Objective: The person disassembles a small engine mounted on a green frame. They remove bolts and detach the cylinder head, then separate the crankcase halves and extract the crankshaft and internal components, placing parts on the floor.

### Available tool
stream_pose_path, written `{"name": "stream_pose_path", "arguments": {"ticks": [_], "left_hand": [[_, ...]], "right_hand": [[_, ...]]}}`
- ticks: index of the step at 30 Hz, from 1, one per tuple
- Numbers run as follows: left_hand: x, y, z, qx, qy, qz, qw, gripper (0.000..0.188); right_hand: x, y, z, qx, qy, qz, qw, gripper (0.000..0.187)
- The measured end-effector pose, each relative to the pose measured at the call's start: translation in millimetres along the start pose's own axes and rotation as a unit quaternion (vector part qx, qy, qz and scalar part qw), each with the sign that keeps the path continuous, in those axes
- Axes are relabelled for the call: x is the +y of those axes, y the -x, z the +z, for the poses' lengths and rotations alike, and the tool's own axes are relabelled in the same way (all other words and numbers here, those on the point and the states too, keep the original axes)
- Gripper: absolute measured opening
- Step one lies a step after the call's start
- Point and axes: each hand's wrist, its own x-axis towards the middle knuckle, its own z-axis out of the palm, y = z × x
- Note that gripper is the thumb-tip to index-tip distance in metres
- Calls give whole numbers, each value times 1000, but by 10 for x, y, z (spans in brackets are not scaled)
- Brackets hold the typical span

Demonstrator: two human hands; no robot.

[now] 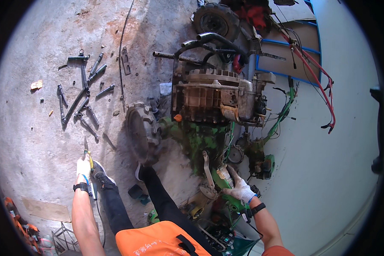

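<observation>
My left hand (83,166), in a white glove, grips a screwdriver (88,153) with a yellow-green handle, its blade pointing up over the concrete floor. My right hand (240,189), also gloved, is closed on a green part (224,179) of the small engine machine (213,98) in front of me. The machine has a rusty grey engine block, a green gearbox and a lugged wheel (143,132) on its left side. My legs in dark trousers stretch toward that wheel.
Several sockets, wrenches and extension bars (83,91) lie scattered on the floor at upper left. A second wheel (215,19) and red cables (315,77) sit at the top right. A blue-framed board (291,59) lies behind the machine. Orange items (21,226) sit at lower left.
</observation>
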Motion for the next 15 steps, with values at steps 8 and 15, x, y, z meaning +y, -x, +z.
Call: {"name": "stream_pose_path", "arguments": {"ticks": [8,15], "left_hand": [[168,144,59,-24,-65,36,997,38],[101,-2,99,-10,-96,29,995,50]], "right_hand": [[128,-12,45,23,-55,-49,997,119],[136,-51,119,28,-105,-40,993,117]]}}
